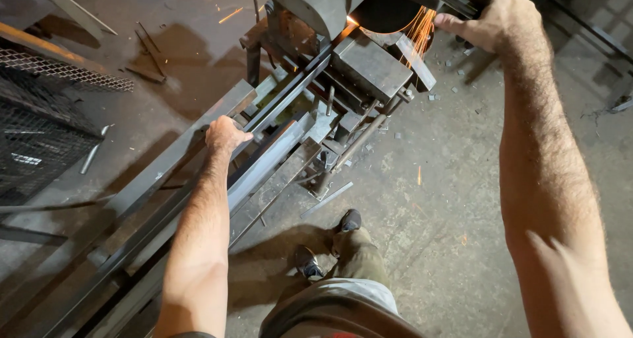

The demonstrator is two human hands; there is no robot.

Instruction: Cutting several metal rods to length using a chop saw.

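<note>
Concrete floor (448, 232) lies under me, littered with small metal offcuts. My left hand (224, 135) presses down, its grip curled over a long steel bar (165, 163) lying on the saw's feed rails. My right hand (498, 18) has its grip wrapped around the chop saw (310, 5) handle, while orange sparks (419, 31) spray beside the vise (369, 67).

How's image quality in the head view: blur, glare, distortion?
Head view: wide-angle stretch swells the right forearm; its near end is motion-blurred. Sparks at the saw blow out orange-white and streak. Left hand on the steel bar is sharp. Soft shadow pools under the person on the concrete floor.
</note>
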